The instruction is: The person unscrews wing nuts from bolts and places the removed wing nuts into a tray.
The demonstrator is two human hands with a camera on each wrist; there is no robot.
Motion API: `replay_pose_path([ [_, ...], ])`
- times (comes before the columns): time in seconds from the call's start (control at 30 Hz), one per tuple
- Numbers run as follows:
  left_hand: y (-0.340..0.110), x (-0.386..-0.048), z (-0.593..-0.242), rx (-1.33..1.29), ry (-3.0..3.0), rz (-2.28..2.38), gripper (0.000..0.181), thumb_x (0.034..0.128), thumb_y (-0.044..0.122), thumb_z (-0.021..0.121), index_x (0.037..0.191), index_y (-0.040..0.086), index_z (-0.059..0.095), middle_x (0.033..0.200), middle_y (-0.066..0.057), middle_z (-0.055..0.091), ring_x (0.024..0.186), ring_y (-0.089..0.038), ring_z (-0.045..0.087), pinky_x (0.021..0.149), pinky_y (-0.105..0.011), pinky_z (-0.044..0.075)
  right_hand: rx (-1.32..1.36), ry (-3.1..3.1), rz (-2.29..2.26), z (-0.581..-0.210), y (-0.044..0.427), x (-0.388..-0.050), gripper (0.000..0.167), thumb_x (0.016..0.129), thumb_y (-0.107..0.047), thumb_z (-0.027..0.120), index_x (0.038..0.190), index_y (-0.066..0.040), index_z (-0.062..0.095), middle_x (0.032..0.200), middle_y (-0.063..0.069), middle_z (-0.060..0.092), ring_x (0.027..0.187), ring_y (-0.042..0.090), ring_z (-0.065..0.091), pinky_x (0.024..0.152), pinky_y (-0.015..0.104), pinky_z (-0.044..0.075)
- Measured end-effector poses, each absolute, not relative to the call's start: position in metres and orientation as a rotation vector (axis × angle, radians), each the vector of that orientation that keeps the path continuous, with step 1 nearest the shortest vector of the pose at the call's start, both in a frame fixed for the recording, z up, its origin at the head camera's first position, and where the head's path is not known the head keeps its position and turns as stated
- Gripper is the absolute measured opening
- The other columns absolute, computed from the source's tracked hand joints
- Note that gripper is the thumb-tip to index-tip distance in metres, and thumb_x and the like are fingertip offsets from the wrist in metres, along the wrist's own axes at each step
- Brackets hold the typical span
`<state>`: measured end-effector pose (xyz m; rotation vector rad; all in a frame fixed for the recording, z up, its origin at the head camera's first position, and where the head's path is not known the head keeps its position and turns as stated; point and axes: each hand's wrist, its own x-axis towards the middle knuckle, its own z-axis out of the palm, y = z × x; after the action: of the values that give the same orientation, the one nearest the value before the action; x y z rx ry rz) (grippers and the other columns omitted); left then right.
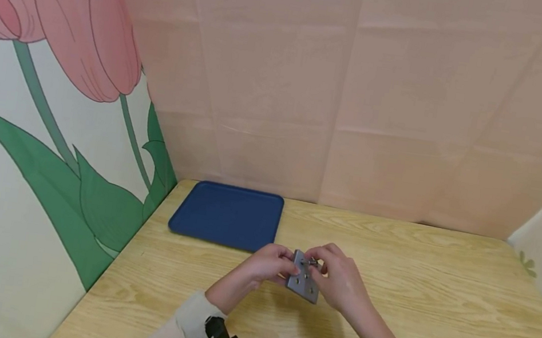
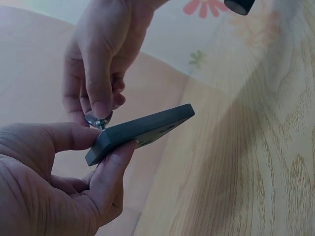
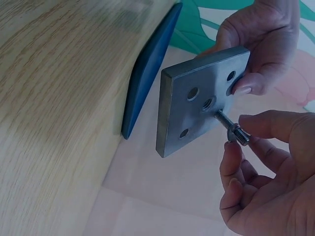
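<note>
A grey metal plate (image 3: 199,119) with several holes is held up over the table, tilted. My left hand (image 1: 271,264) grips it by one edge, thumb on one face and fingers on the other. A threaded bolt (image 3: 224,119) sticks out from the plate's face near that edge. On the bolt sits a small metal nut, apparently a wing nut (image 2: 98,120), which my right hand (image 1: 343,277) pinches between thumb and fingers. The right fingertips partly cover the nut in the left wrist view. Whether the bolt passes fully through the plate cannot be made out.
A blue tray (image 1: 229,216) lies at the back left of the wooden table (image 1: 416,282), beyond the hands. A pink cloth (image 1: 389,105) hangs behind the table's far edge. On the left stands a white panel with printed tulips (image 1: 89,22).
</note>
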<state>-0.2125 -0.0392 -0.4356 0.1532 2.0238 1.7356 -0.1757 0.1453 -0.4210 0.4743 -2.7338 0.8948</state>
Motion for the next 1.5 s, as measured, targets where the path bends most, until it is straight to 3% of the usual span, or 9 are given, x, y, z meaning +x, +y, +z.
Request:
replay_pose_path([
  [0.43, -0.0372, -0.2117, -0.438, 0.161, 2.033, 1.726, 0.024, 0.0894, 0.002, 0.07, 0.111, -0.008, 0.066, 0.097, -0.012, 0.07, 0.089, -0.023, 0.071, 0.077, -0.04, 0.062, 0.436, -2.633, 0.889, -0.421, 0.1428, -0.1819, 0.008, 0.094, -0.017, 0.073, 0.101, -0.013, 0.075, 0.097, 0.006, 0.067, 0.064, 0.01, 0.048, 0.054, 0.023, 0.04],
  [1.0, -0.0378, -0.211, -0.437, 0.158, 2.036, 1.73, 0.025, 0.0906, 0.004, 0.07, 0.113, -0.007, 0.066, 0.098, -0.012, 0.07, 0.088, -0.022, 0.07, 0.076, -0.039, 0.061, 0.415, -2.73, 0.894, -0.4237, 0.1476, -0.179, 0.02, 0.088, -0.016, 0.077, 0.107, -0.011, 0.073, 0.101, 0.003, 0.066, 0.069, 0.011, 0.05, 0.056, 0.024, 0.041],
  [1.5, -0.0369, -0.2125, -0.4383, 0.159, 2.028, 1.74, 0.024, 0.0908, 0.003, 0.068, 0.113, -0.007, 0.066, 0.098, -0.013, 0.07, 0.083, -0.02, 0.069, 0.075, -0.038, 0.062, 0.441, -2.748, 0.907, -0.4206, 0.1455, -0.176, 0.019, 0.088, -0.009, 0.076, 0.106, -0.016, 0.074, 0.102, 0.0, 0.064, 0.071, 0.011, 0.05, 0.056, 0.024, 0.041],
])
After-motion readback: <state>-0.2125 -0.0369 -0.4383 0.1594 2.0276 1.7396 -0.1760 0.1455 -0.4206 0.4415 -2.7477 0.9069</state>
